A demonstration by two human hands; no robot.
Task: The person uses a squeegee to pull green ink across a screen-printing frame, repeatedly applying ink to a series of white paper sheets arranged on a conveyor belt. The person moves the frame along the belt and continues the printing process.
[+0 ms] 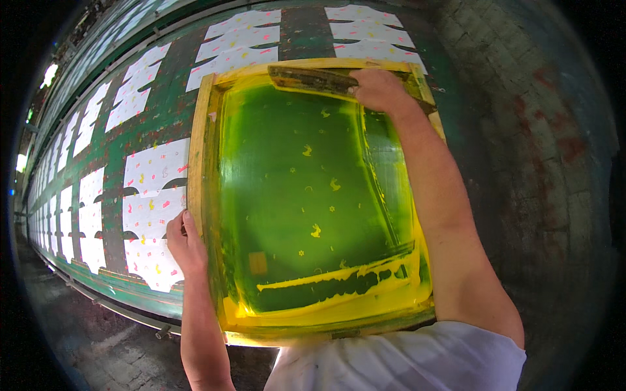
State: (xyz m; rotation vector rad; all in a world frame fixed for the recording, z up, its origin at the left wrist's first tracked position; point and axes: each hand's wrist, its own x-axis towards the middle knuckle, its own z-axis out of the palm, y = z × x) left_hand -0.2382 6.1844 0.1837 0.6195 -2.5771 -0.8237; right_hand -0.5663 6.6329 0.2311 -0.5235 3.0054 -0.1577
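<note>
Right hand (379, 90) clasps a long, brown, paint-stained squeegee (306, 79); left hand (187, 244) half-curls at a wood-framed green screen (197, 156). Its hold cannot be told.

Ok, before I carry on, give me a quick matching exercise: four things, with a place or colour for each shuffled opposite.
Things:
1. left hand
2. squeegee
3. screen mesh
4. printed sheets

Places or colours:
A. green, with small yellow motifs
B. white, with pink and yellow marks
C. at the left rail of the wooden frame
D. in the right hand

Pairs: 1-C, 2-D, 3-A, 4-B
</note>
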